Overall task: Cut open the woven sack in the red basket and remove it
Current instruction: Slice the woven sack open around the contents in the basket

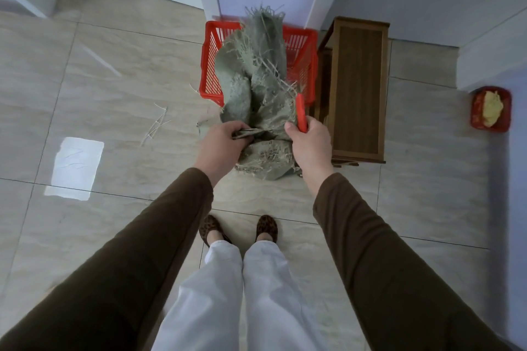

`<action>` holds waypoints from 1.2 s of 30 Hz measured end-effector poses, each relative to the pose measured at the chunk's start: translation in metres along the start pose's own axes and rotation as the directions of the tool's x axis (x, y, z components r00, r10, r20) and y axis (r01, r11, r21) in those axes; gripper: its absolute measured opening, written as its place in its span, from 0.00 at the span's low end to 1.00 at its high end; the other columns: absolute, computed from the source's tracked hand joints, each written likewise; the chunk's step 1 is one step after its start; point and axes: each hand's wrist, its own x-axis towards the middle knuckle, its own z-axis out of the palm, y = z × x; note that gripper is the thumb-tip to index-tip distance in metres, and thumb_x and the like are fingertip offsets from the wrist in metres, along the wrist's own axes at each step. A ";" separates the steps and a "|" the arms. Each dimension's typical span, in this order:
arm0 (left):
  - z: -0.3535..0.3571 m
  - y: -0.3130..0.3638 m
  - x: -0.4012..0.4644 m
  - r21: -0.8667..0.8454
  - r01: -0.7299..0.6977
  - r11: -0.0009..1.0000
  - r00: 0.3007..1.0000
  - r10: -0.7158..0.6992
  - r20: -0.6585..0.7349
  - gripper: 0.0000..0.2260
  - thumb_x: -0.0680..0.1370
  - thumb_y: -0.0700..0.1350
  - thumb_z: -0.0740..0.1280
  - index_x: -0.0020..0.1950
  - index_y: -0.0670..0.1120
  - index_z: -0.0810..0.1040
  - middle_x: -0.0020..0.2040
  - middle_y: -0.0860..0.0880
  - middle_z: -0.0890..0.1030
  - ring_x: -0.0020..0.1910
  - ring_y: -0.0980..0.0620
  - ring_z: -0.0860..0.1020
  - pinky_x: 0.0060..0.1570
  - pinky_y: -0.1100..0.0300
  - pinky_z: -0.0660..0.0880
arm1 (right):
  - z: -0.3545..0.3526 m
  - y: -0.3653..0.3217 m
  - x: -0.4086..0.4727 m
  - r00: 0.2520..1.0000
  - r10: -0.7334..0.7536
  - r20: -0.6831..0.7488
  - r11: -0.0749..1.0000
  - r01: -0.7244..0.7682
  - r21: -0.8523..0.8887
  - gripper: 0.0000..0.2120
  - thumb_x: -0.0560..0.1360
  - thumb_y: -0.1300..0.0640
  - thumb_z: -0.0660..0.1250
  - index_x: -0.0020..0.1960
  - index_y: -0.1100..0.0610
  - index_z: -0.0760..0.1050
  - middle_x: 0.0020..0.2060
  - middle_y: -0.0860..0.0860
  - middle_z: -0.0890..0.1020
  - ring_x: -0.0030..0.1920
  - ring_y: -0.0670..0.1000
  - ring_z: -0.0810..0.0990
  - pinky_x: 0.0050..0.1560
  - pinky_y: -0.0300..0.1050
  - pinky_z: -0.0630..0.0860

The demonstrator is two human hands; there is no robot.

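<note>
- Pale tiled floor (114, 88) carries a red basket (211, 65) beside a wooden cabinet (359, 88).
- Frayed green woven sack (256, 65) hangs partly out of the basket's near rim, its lower end over the floor.
- Left hand (222, 139) grips a bunched fold of sack.
- Right hand (310, 139) grasps a red cutter (301, 111), touching the sack.

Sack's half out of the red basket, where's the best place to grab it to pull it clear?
Grip the woven sack at its bunched waist, beside the left hand, coming from the near side. Its frayed upper edges look likely to shed strands, and the far end trails over the red basket.
</note>
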 end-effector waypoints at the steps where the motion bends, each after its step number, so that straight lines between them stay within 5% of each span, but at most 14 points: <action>1: 0.000 -0.001 0.000 -0.088 0.041 0.995 0.999 -0.041 0.005 0.10 0.81 0.38 0.70 0.43 0.50 0.84 0.33 0.50 0.80 0.30 0.51 0.78 0.36 0.54 0.77 | -0.004 -0.002 -0.002 0.999 -0.036 -0.017 0.995 0.034 -0.089 0.10 0.82 0.47 0.68 0.56 0.54 0.76 0.48 0.51 0.79 0.41 0.52 0.80 0.45 0.53 0.80; 4: -0.001 -0.001 0.002 -0.208 0.082 0.975 0.997 -0.083 0.001 0.10 0.81 0.36 0.69 0.43 0.47 0.83 0.36 0.44 0.81 0.29 0.48 0.78 0.35 0.50 0.80 | -0.018 -0.009 -0.018 0.932 -0.344 -0.113 0.907 0.298 -0.299 0.16 0.85 0.44 0.61 0.63 0.56 0.68 0.57 0.51 0.73 0.41 0.51 0.80 0.39 0.47 0.79; 7: 0.000 -0.001 0.003 -0.258 0.081 0.963 0.997 -0.083 0.003 0.10 0.82 0.35 0.69 0.43 0.47 0.83 0.37 0.44 0.81 0.24 0.53 0.79 0.27 0.59 0.80 | -0.021 -0.016 -0.037 0.828 -0.548 0.119 0.743 0.547 -0.386 0.10 0.87 0.48 0.55 0.60 0.54 0.69 0.45 0.47 0.75 0.33 0.46 0.76 0.30 0.40 0.71; 10: 0.000 0.003 0.001 -0.288 0.080 0.954 0.996 -0.086 -0.007 0.09 0.82 0.36 0.68 0.45 0.44 0.83 0.36 0.44 0.82 0.23 0.55 0.78 0.23 0.63 0.77 | -0.018 -0.011 -0.041 0.858 -0.358 0.369 0.632 0.513 -0.580 0.09 0.87 0.48 0.55 0.59 0.51 0.71 0.37 0.43 0.73 0.34 0.49 0.76 0.31 0.46 0.67; 14: -0.001 0.002 0.000 -0.296 0.089 0.951 0.996 -0.093 0.000 0.05 0.82 0.37 0.69 0.51 0.37 0.84 0.45 0.30 0.83 0.38 0.41 0.79 0.42 0.36 0.81 | -0.017 -0.003 -0.037 0.903 -0.156 0.401 0.577 0.413 -0.705 0.11 0.87 0.48 0.54 0.57 0.51 0.73 0.35 0.45 0.74 0.37 0.54 0.77 0.33 0.48 0.65; 16: 0.000 0.001 0.000 -0.280 0.080 0.957 0.996 -0.086 -0.009 0.04 0.82 0.37 0.69 0.50 0.39 0.84 0.42 0.33 0.82 0.39 0.41 0.78 0.45 0.31 0.79 | -0.015 -0.003 -0.036 0.903 -0.150 0.402 0.575 0.410 -0.708 0.10 0.87 0.49 0.55 0.53 0.50 0.72 0.35 0.45 0.73 0.37 0.53 0.76 0.30 0.47 0.62; 22: 0.003 -0.005 0.000 -0.235 0.030 0.971 0.999 -0.033 -0.007 0.06 0.81 0.36 0.69 0.46 0.42 0.83 0.37 0.42 0.79 0.36 0.44 0.76 0.38 0.46 0.76 | -0.009 -0.008 -0.030 0.918 -0.141 0.371 0.588 0.379 -0.715 0.10 0.87 0.50 0.54 0.54 0.51 0.72 0.36 0.46 0.73 0.39 0.55 0.75 0.30 0.46 0.60; 29: 0.002 -0.010 0.001 -0.219 -0.003 0.976 1.000 0.003 -0.002 0.10 0.82 0.36 0.68 0.43 0.48 0.82 0.38 0.43 0.81 0.34 0.45 0.79 0.35 0.49 0.80 | -0.005 -0.010 -0.027 0.912 -0.123 0.392 0.596 0.384 -0.705 0.08 0.86 0.49 0.55 0.52 0.49 0.71 0.35 0.44 0.70 0.40 0.55 0.75 0.31 0.47 0.61; 32: 0.003 -0.009 0.001 -0.173 -0.048 0.984 0.999 0.046 -0.016 0.12 0.81 0.37 0.69 0.41 0.52 0.82 0.36 0.47 0.81 0.28 0.55 0.80 0.26 0.62 0.77 | -0.006 -0.011 -0.026 0.905 -0.130 0.405 0.581 0.400 -0.709 0.08 0.86 0.49 0.56 0.52 0.49 0.71 0.35 0.45 0.71 0.41 0.55 0.76 0.31 0.46 0.60; 36: 0.002 -0.011 0.003 -0.219 -0.046 0.975 0.999 0.046 -0.003 0.09 0.82 0.37 0.69 0.44 0.47 0.83 0.35 0.49 0.81 0.32 0.51 0.80 0.32 0.55 0.79 | -0.005 -0.012 -0.022 0.904 -0.114 0.413 0.582 0.397 -0.710 0.07 0.86 0.49 0.55 0.52 0.48 0.69 0.36 0.46 0.72 0.42 0.56 0.76 0.34 0.48 0.63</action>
